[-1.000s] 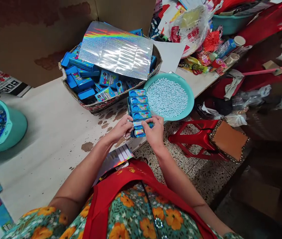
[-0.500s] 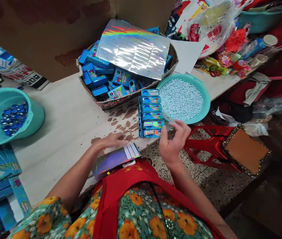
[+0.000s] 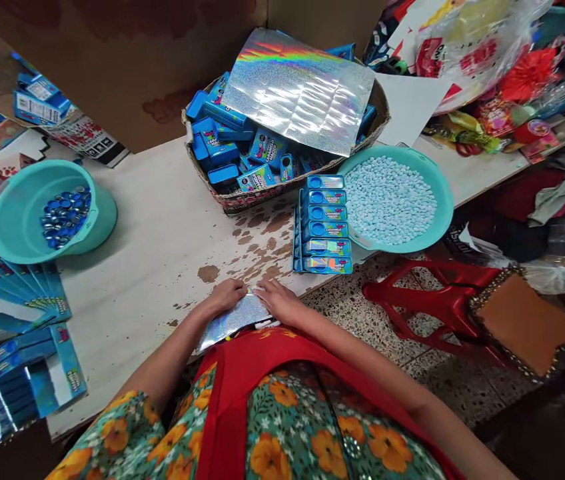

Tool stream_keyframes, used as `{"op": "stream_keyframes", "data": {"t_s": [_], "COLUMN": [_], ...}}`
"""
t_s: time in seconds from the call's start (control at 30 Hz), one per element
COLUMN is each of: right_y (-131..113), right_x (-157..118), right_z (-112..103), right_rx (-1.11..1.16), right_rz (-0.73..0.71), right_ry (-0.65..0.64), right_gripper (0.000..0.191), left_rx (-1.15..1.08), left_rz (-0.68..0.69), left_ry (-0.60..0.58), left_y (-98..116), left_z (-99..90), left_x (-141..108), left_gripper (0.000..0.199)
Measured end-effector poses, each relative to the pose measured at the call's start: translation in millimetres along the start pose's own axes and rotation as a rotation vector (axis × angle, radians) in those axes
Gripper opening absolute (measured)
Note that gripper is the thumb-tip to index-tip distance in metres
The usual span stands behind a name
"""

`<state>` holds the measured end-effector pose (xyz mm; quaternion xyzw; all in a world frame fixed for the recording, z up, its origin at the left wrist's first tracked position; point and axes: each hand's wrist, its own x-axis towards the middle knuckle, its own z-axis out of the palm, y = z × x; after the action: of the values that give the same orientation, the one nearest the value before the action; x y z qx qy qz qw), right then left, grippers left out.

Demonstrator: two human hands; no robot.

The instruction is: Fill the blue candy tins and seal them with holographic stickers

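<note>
A shiny holographic sheet (image 3: 235,319) lies at the table's front edge, against the red apron. My left hand (image 3: 227,295) has its fingers curled closed at the sheet's far edge. Beside it, my right hand (image 3: 277,300) pinches the sheet near its right corner. The fingertips of the two hands almost meet, and they hide what is between them. Further right stands a row of slim blue candy tins (image 3: 326,230); the nearest two carry small holographic stickers. None of the tins is touched by either hand.
Behind the hands, a cardboard box (image 3: 227,200) holds many blue tins under a larger holographic sheet (image 3: 302,93). A teal basin (image 3: 440,200) of pale candies stands right, a teal tub (image 3: 107,213) of blue-silver pieces left. A red stool (image 3: 427,293) stands beyond the table edge.
My right hand has come from beside the tins down-left to the sheet, and its fingers have closed. My left hand has closed at the sheet's edge. The camera view has shifted left.
</note>
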<state>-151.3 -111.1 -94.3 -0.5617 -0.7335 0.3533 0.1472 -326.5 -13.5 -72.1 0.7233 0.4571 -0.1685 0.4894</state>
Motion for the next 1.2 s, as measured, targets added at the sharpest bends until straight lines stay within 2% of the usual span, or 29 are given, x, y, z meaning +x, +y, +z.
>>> {"op": "stream_keyframes", "data": {"t_s": [0.13,0.2,0.27,0.37,0.4,0.47,0.57,0.7,0.8,0.93,1.0,1.1,1.2], "right_y": [-13,-25,-39,-58,-64,-72,-75,-58,-35,-3,9,20,24], "right_x": [-6,-9,-13,-24,-28,-34,-40,-39,-30,-12,-5,-1,-2], "right_z": [-18,-32,-50,-81,-92,-109,-126,-140,-154,-166,-166,-166,-169], "right_rx": [0.034,0.106,0.214,0.388,0.430,0.476,0.454,0.285,0.177,0.114,0.104,0.078,0.076], "right_rz": [0.002,0.075,0.157,0.228,0.244,0.271,0.321,0.397,0.426,0.505,0.563,0.641,0.670], "right_ry": [0.012,0.116,0.257,0.423,0.466,0.548,0.697,1.002,1.145,1.155,1.123,1.091,1.066], "right_gripper": [0.009,0.003,0.003,0.005,0.006,0.007,0.008,0.009,0.011,0.010,0.010,0.005,0.012], "left_rx": [0.020,0.039,-0.002,-0.285,-0.397,-0.510,-0.493,-0.494,-0.539,-0.554,-0.590,-0.679,-0.698], "left_rz": [0.009,0.010,0.043,0.245,0.333,0.445,0.426,0.411,0.472,0.514,0.491,0.453,0.414], "left_ry": [-0.002,0.000,0.066,0.169,0.144,0.012,-0.090,-0.127,-0.072,0.029,0.019,-0.030,-0.017], "left_y": [-7,-8,-2,25,39,69,112,152,172,183,184,181,175], "left_z": [1.5,0.8,-2.8,-12.8,-16.4,-23.0,-31.8,-48.1,-61.3,-70.5,-69.4,-60.2,-43.6], "left_x": [7,8,4,-11,-18,-31,-42,-30,-7,30,47,64,75], "left_gripper": [0.023,0.023,0.025,0.038,0.044,0.045,0.032,0.031,0.027,0.021,0.019,0.020,0.022]}}
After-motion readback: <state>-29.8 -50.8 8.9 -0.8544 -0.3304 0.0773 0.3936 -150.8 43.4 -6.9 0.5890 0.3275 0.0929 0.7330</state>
